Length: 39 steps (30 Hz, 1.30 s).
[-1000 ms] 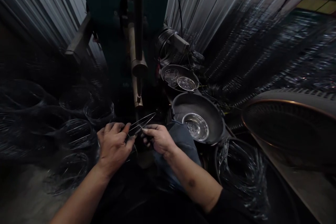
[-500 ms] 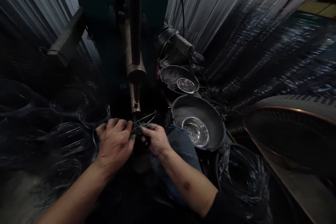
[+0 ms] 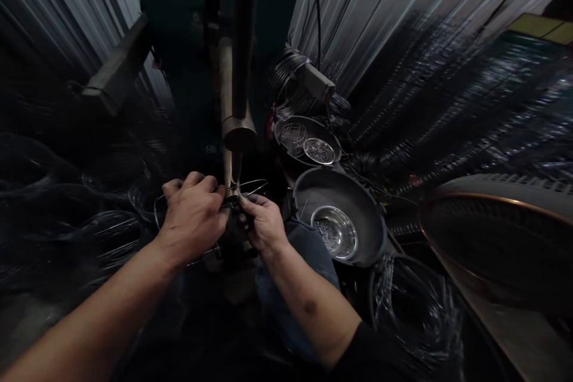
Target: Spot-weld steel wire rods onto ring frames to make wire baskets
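A thin bent metal wire piece (image 3: 257, 183) lies between my two hands, one loop of it sticking out to the right. My left hand (image 3: 192, 215) is curled over the wire on its left side, fingers bent and back of the hand up. With thumb and fingers pinched, my right hand (image 3: 263, 224) holds the wire from the right. The wire meets the lower end of a metal rod (image 3: 235, 161) that comes down from a thick horizontal cylinder (image 3: 239, 134) on a dark green machine (image 3: 273, 0). Fingers partly hide the wire.
Right of my knee sits a dark grey basin (image 3: 371, 215) holding a shiny metal bowl (image 3: 353, 239) of small metal pieces. Behind it is another basin (image 3: 280, 125). Wire coils (image 3: 286, 80) hang farther back. A large round guard (image 3: 492, 191) stands right; bundled wire rings (image 3: 111, 239) lie left.
Both hands have moved the wire slightly up and forward, so it now meets the lower end of the rod. The loop has turned flatter. The view has shifted a little.
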Tool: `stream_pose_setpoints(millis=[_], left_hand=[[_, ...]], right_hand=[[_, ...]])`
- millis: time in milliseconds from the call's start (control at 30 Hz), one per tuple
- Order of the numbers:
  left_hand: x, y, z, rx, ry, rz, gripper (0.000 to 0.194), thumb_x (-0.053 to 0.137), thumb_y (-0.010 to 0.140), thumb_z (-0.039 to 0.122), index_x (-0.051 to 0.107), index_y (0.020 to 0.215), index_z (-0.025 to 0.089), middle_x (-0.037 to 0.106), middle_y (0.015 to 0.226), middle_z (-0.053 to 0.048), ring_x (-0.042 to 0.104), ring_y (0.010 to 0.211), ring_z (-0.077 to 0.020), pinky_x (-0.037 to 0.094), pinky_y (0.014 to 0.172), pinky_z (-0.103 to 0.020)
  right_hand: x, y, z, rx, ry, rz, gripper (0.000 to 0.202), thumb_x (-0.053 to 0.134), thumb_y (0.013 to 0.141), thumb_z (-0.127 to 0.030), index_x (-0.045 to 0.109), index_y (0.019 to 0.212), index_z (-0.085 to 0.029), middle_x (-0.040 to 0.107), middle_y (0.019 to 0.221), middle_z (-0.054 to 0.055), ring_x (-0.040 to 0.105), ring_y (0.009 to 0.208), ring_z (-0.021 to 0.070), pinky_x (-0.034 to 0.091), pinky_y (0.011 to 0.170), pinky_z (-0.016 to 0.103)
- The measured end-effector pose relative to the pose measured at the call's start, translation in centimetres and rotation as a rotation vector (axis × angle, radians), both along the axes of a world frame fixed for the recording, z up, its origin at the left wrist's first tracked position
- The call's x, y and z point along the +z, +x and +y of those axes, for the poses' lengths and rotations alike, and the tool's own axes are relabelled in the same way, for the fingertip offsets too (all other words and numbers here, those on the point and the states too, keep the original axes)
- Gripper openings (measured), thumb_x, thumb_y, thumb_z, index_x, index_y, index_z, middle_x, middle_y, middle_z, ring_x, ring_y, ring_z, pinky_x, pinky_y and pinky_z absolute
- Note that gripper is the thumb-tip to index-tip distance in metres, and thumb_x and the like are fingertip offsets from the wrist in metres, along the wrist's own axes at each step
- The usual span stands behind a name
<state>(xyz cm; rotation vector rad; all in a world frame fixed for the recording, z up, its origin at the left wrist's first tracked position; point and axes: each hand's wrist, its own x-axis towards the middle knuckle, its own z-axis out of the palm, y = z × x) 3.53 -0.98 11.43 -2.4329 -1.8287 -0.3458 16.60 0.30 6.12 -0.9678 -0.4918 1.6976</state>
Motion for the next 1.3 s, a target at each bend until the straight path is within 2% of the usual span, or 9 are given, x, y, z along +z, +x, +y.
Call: stream_pose_setpoints(millis=[133,300,600,700,933,1100,1300], left_hand=[[0.7,0.0,0.7,0.018,-0.057,0.021,0.019,0.057,0.076,0.03,0.071,0.084,0.018,0.064,0.093,-0.011,0.051,0.102,-0.0343,0.034,0.075,-0.051],[0.9,-0.2,1.3,0.029,-0.089,0.03,0.02,0.054,0.075,0.027,0.071,0.082,0.018,0.064,0.096,-0.011,0.05,0.104,-0.0343,0.033,0.073,-0.05],[1.3,-0.3,1.7,0.037,-0.151,-0.018,0.024,0.052,0.077,0.035,0.07,0.072,0.021,0.064,0.096,-0.011,0.051,0.1,-0.0334,0.033,0.074,-0.049],[1.2,-0.4,1.7,0.027,-0.137,-0.037,0.023,0.053,0.075,0.034,0.072,0.078,0.021,0.063,0.094,-0.011,0.051,0.1,-0.0341,0.033,0.076,-0.049],[1.5,-0.6,2.9,0.077,-0.159,-0.015,0.031,0.052,0.075,0.04,0.074,0.087,0.021,0.063,0.097,-0.012,0.049,0.104,-0.0349,0.032,0.078,-0.05],[1.8,-0.7,3.5,0.133,-0.182,0.023,0.028,0.052,0.073,0.037,0.072,0.082,0.021,0.064,0.099,-0.011,0.048,0.104,-0.0333,0.034,0.08,-0.048],[1.7,-0.8,3.5,0.137,-0.177,-0.017,0.028,0.053,0.075,0.038,0.073,0.083,0.019,0.063,0.1,-0.011,0.048,0.105,-0.0337,0.034,0.084,-0.051]], right_hand=[[0.5,-0.2,0.4,0.0,-0.006,0.017,0.027,0.083,0.051,-0.024,0.064,0.065,-0.013,0.06,0.051,-0.003,0.042,0.037,0.004,0.025,0.033,0.015],[0.8,-0.6,0.6,-0.015,-0.017,0.047,0.021,0.081,0.055,-0.02,0.063,0.064,-0.012,0.058,0.05,-0.004,0.042,0.036,0.0039,0.024,0.033,0.015],[0.7,-0.8,0.6,-0.011,-0.013,0.078,0.023,0.081,0.061,-0.022,0.062,0.069,-0.013,0.06,0.053,-0.002,0.043,0.039,0.0044,0.028,0.035,0.016],[0.6,-0.7,0.3,0.009,0.011,0.088,0.023,0.081,0.061,-0.023,0.063,0.07,-0.013,0.06,0.054,-0.003,0.043,0.039,0.0042,0.029,0.035,0.016],[-1.5,-0.9,-2.3,-0.021,0.009,0.01,0.028,0.08,0.054,-0.024,0.067,0.077,-0.016,0.062,0.057,-0.005,0.049,0.042,0.0066,0.038,0.04,0.018],[-2.9,-1.2,-4.0,-0.01,-0.021,-0.061,0.025,0.078,0.053,-0.024,0.066,0.073,-0.015,0.06,0.054,-0.005,0.048,0.041,0.0066,0.036,0.04,0.018],[-3.8,-0.9,-4.6,0.01,-0.042,-0.091,0.026,0.078,0.054,-0.027,0.065,0.074,-0.017,0.056,0.05,-0.006,0.045,0.039,0.0069,0.033,0.037,0.018]])
